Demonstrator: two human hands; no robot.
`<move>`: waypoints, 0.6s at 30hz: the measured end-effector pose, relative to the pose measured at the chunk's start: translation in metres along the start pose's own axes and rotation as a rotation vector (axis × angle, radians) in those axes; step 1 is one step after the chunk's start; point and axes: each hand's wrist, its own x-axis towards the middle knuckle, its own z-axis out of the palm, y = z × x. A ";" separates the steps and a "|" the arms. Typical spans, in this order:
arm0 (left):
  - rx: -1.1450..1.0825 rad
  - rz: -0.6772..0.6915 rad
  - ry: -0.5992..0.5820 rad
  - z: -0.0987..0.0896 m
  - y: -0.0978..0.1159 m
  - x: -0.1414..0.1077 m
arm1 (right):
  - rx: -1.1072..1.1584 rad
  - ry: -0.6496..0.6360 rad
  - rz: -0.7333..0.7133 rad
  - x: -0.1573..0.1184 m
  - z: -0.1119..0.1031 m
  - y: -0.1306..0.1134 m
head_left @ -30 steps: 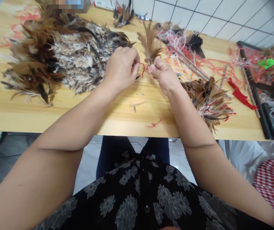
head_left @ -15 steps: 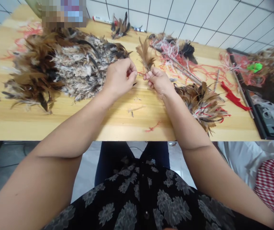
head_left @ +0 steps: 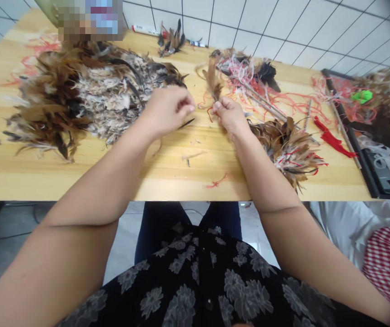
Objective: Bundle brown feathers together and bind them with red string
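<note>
My right hand (head_left: 229, 114) pinches the base of a small bundle of brown feathers (head_left: 213, 81), which points up and away from me. A loose red string (head_left: 210, 114) loops out at the bundle's base, beside my right fingertips. To the left, apart from the bundle, my left hand (head_left: 171, 109) hovers with fingers curled and thumb close to the index finger. Whether anything is between those fingertips is hidden. Just left of it lies a large pile of tied brown, black and whitish feather bundles (head_left: 106, 95). A dark thin feather (head_left: 187, 122) shows under my left hand.
Near my right forearm lies another feather heap (head_left: 292, 147) with red ties. Red strips (head_left: 333, 138) lie beside a black-framed tray (head_left: 355, 154). Tangled pink and white string (head_left: 239, 72), thin sticks (head_left: 263, 102) and a marker (head_left: 145, 30) lie toward the tiled wall.
My left hand has drawn back slightly left, away from my right hand. The red string, stretched between the hands before, now hangs curled by the bundle. My right hand has shifted slightly right.
</note>
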 end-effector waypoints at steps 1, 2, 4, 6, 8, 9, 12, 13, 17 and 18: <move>0.001 -0.051 0.062 -0.008 0.000 0.000 | -0.047 -0.019 -0.007 0.001 -0.002 0.000; 0.000 -0.097 0.084 -0.016 -0.001 -0.001 | -0.114 -0.041 -0.023 0.002 -0.003 0.001; 0.023 -0.159 0.106 -0.029 -0.004 -0.002 | -0.280 -0.056 -0.073 0.006 -0.006 0.005; 0.064 -0.158 0.052 -0.035 -0.011 -0.002 | -0.426 -0.010 -0.129 0.011 -0.010 0.010; 0.106 -0.129 -0.049 -0.036 -0.019 -0.002 | -0.503 0.074 -0.166 0.016 -0.015 0.014; 0.126 -0.119 -0.107 -0.034 -0.024 -0.001 | -0.521 0.119 -0.170 0.018 -0.018 0.015; 0.165 -0.089 -0.245 -0.021 -0.038 0.000 | -0.539 0.234 -0.147 0.021 -0.030 0.014; 0.167 -0.066 -0.259 -0.015 -0.042 0.001 | -0.528 0.263 -0.143 0.022 -0.034 0.012; 0.238 -0.043 -0.222 0.011 -0.045 0.001 | -0.319 0.173 -0.149 0.023 -0.041 0.006; 0.275 -0.070 -0.228 0.016 -0.043 0.001 | -0.215 0.078 -0.130 0.021 -0.040 0.003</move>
